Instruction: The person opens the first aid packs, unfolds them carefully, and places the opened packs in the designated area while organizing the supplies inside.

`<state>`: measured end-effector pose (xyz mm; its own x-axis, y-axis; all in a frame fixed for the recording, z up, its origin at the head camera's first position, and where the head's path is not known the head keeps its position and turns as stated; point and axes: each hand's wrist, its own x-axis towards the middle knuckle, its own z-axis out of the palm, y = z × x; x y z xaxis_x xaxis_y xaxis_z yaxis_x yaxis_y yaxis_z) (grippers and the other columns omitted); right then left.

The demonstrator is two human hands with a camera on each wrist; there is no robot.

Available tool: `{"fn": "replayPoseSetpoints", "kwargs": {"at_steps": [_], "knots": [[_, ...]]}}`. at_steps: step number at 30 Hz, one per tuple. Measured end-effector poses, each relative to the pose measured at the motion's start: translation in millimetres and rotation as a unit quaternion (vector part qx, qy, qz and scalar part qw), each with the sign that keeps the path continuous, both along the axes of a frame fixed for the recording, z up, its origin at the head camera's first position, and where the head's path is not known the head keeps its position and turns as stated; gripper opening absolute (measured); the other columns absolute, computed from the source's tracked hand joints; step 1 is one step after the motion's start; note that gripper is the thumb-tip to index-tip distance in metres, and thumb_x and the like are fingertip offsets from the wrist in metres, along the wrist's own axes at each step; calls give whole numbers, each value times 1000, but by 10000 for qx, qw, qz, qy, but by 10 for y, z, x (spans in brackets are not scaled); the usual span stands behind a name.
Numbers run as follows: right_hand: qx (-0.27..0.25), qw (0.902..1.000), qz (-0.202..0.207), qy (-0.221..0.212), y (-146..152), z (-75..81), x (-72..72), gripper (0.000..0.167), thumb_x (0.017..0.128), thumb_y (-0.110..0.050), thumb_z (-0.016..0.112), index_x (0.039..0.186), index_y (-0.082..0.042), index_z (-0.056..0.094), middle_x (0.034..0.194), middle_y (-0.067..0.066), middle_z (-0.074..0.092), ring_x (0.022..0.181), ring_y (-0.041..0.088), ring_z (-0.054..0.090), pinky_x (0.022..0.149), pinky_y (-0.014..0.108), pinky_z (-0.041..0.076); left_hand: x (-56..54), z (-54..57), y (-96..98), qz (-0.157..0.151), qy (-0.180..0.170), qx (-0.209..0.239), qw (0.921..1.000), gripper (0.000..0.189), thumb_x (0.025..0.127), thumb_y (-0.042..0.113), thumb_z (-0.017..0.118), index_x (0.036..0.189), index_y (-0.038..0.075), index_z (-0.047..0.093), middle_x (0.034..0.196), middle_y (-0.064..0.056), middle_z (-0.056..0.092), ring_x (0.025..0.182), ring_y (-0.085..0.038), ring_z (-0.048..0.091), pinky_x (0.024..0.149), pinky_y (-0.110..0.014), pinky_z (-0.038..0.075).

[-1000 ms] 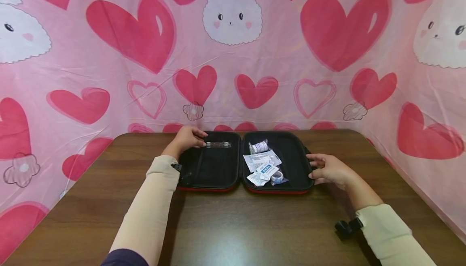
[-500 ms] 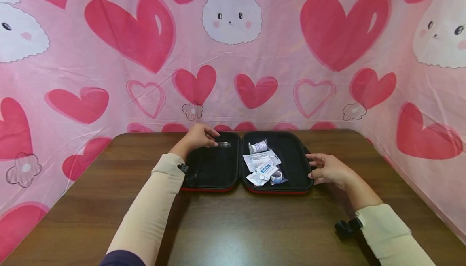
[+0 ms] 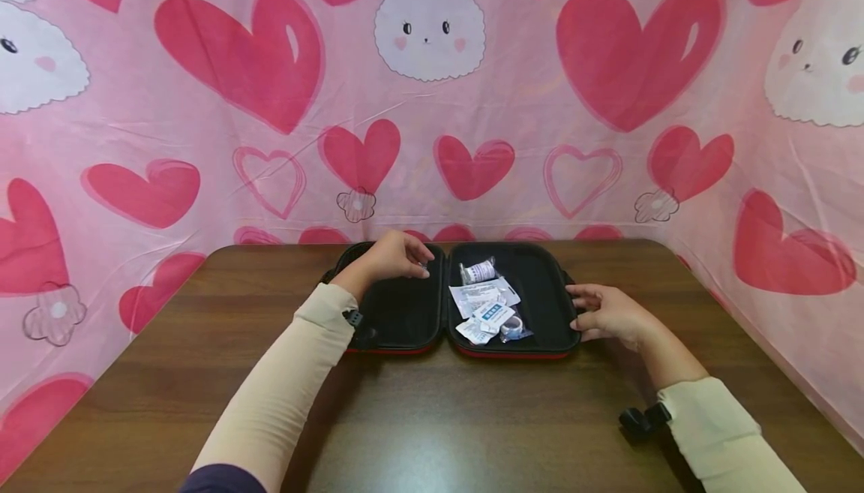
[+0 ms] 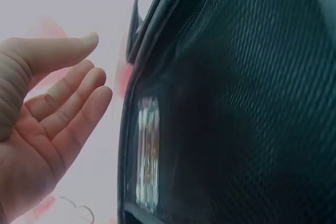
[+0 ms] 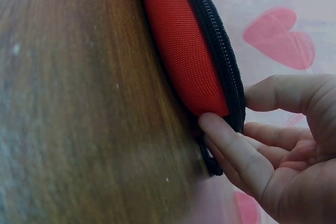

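A zip case [image 3: 516,354], red outside and black inside, lies unfolded flat on the wooden table. My left hand [image 3: 394,255] hovers over the far part of its left half. In the left wrist view that hand [image 4: 52,119] has loosely bent fingers and holds nothing. A clear packet of thin tubes [image 4: 148,156] lies inside that half, mostly hidden by the hand in the head view. At the case's right edge, my right hand [image 3: 614,315] grips the rim. The right wrist view shows thumb and fingers on either side of the zipper edge [image 5: 231,87].
The right half holds a wrapped bandage roll [image 3: 478,272], a white packet [image 3: 466,300], small blue-and-white sachets [image 3: 494,315] and a bagged tape roll [image 3: 511,326]. A pink heart-and-rabbit cloth [image 3: 418,110] hangs behind the table [image 3: 432,418].
My left hand has moved rightward over the case's left half, covering the clear packet in the head view. The right hand has stayed at the right rim.
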<state>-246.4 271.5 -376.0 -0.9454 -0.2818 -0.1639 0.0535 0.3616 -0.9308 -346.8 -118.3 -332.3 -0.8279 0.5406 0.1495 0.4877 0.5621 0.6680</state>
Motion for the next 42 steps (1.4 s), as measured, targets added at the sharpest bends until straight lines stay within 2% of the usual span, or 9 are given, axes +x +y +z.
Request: {"fn": "replayPoseSetpoints", "kwargs": {"at_steps": [7, 12, 16, 21, 26, 29, 34, 39, 42], "knots": [[-54, 9999, 80, 36, 4, -5, 9, 76, 84, 7, 67, 146, 14, 24, 136, 40, 39, 94, 27, 64, 78, 43, 58, 53, -9, 245, -689, 354, -502, 9957, 28, 72, 6, 85, 99, 1, 76, 89, -9, 74, 77, -12, 70, 67, -23, 56], [-58, 10000, 29, 7, 0, -14, -1, 76, 83, 7, 67, 146, 13, 25, 135, 39, 40, 94, 26, 64, 79, 43, 58, 94, -11, 428, -922, 665, -1174, 9866, 30, 74, 14, 86, 101, 5, 77, 97, -7, 74, 86, -14, 69, 76, -21, 54], [-59, 10000, 28, -8, -4, -16, -9, 75, 83, 6, 67, 146, 12, 26, 135, 39, 40, 94, 27, 64, 79, 43, 57, 103, -29, 550, -1014, 944, -1834, 9732, 34, 73, 24, 86, 103, 10, 77, 97, -1, 74, 91, -15, 66, 79, -22, 52], [-26, 10000, 42, -9, -15, 1, -7, 75, 84, 6, 67, 146, 12, 26, 135, 39, 40, 95, 27, 64, 80, 43, 57, 109, -77, 653, -1192, 1036, -2651, 9512, 39, 72, 32, 87, 106, 17, 77, 104, 4, 72, 94, -12, 61, 82, -25, 50], [26, 10000, 36, -27, -17, 20, -10, 75, 84, 6, 67, 146, 12, 26, 136, 39, 40, 96, 28, 63, 80, 43, 57, 117, -101, 702, -1476, 988, -2937, 9393, 35, 73, 30, 87, 105, 18, 78, 113, 3, 70, 97, -10, 59, 85, -25, 48], [39, 10000, 31, -31, -15, 25, -11, 75, 83, 5, 67, 146, 12, 26, 136, 39, 40, 96, 28, 63, 81, 43, 57, 122, -99, 713, -1549, 964, -2857, 9408, 31, 72, 27, 88, 101, 17, 79, 108, 4, 71, 89, -7, 58, 79, -24, 48], [49, 10000, 27, -15, -6, 21, -13, 75, 83, 5, 67, 146, 12, 27, 136, 39, 41, 95, 28, 63, 81, 43, 57, 122, -101, 704, -1434, 992, -2494, 9526, 30, 69, 24, 90, 96, 17, 79, 95, 8, 73, 74, -6, 49, 68, -21, 45], [23, 10000, 12, -21, 2, 22, -5, 75, 83, 6, 67, 146, 12, 27, 136, 39, 41, 95, 27, 64, 81, 43, 57, 118, -78, 627, -1212, 1172, -2042, 9643, 30, 66, 17, 90, 94, 14, 80, 97, 4, 71, 82, -9, 54, 73, -21, 46], [16, 10000, 42, 3, 12, 23, 1, 75, 83, 6, 67, 146, 13, 26, 136, 39, 40, 95, 27, 64, 80, 43, 57, 115, -38, 556, -993, 1071, -1670, 9751, 26, 69, 14, 88, 93, 12, 79, 100, 1, 69, 89, -12, 58, 78, -23, 48]]}}
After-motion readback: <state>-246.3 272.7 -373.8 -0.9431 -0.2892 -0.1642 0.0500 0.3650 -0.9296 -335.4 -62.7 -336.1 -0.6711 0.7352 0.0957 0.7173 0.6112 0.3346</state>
